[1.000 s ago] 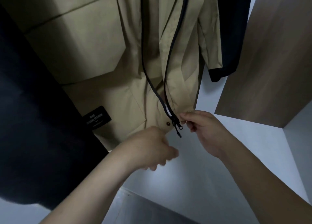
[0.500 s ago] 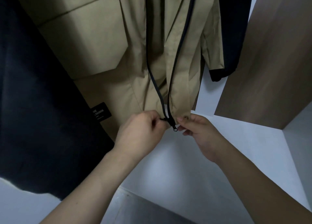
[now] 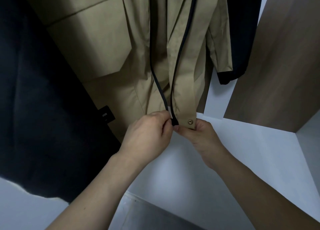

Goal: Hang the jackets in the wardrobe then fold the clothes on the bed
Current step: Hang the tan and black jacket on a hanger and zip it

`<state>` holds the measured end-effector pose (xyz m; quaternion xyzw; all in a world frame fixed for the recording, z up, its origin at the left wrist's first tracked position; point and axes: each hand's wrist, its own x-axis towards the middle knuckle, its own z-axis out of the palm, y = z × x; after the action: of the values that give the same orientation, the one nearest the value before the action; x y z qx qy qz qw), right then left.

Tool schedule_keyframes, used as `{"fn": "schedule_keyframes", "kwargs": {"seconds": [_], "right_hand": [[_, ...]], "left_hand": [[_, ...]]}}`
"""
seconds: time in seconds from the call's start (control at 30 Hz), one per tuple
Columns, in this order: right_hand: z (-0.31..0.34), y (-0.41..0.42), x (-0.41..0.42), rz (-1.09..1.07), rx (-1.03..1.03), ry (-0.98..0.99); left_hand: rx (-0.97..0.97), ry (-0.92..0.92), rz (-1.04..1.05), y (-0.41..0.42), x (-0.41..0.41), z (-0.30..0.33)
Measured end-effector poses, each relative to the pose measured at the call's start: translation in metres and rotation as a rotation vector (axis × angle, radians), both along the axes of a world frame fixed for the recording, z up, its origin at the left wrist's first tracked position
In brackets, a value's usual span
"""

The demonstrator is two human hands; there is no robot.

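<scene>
the tan jacket already hangs inside the wardrobe, between a dark garment on your left and another dark one behind it on the right, so the hanging part looks close to done for this piece. what you seem to be on now is starting the zip at the hem. the folding on the bed is not in view, so i judge it as left to do, and i cannot tell how many jackets remain.

your left hand has its fingers curled in, pinching the black zipper end at the bottom of the left front edge. your right hand pinches the bottom corner of the right front placket, just under the brass snap. the two hands touch or nearly touch at the fingertips.

the jacket's long axis runs top to bottom, hem pointing down toward you, collar out of frame above. the two black zipper tapes hang apart higher up and converge at your fingers, so the front is open along its whole visible length.
</scene>
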<state>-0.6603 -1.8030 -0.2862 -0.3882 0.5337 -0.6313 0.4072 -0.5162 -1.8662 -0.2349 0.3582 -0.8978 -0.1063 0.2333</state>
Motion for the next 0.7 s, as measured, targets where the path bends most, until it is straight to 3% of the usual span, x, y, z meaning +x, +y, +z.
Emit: {"fn": "schedule_keyframes", "kwargs": {"seconds": [0.23, 0.47, 0.7], "right_hand": [[-0.009, -0.003, -0.003, -0.106, 0.049, 0.109], [-0.01, -0.003, 0.0, -0.091, 0.028, 0.023], [-0.015, -0.005, -0.007, -0.151, 0.133, -0.032]], "left_hand": [[-0.032, 0.008, 0.073, 0.002, -0.002, 0.0], [-0.046, 0.059, 0.125, 0.003, -0.007, -0.003], [-0.149, 0.082, 0.207, 0.008, -0.011, 0.0]]}}
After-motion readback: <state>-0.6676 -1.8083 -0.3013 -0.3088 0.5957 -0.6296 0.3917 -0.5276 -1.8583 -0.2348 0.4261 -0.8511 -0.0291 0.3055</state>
